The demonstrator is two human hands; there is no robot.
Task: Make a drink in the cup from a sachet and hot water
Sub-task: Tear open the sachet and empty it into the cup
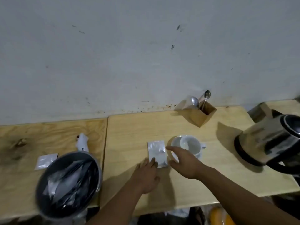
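A dark round bowl [69, 184] holding shiny dark packets sits nearest the viewer, its rim overhanging the front edge of the left table [32, 135]. Just behind it a small silvery packet [46, 161] lies flat, and a crumpled white wrapper [83, 144] lies beyond the bowl. A narrow seam divides this table from the lighter right table [129, 127], where both hands work. The left hand [146, 176] lies palm down with fingers spread, its fingertips touching the near left corner of the flat silver sachet [157, 153], gripping nothing. The right hand [183, 161] hovers open just right of the sachet, forefinger reaching over its far right edge, thumb apart, closed on nothing. The white cup [190, 146] stands on its saucer [174, 155] directly beside the sachet, partly behind the right hand. A wooden holder [197, 113] with spoons [194, 101] stands against the wall. The steel kettle [269, 142], blurred, sits near the right edge. Bare wood lies open between cup and kettle and along the front edge.
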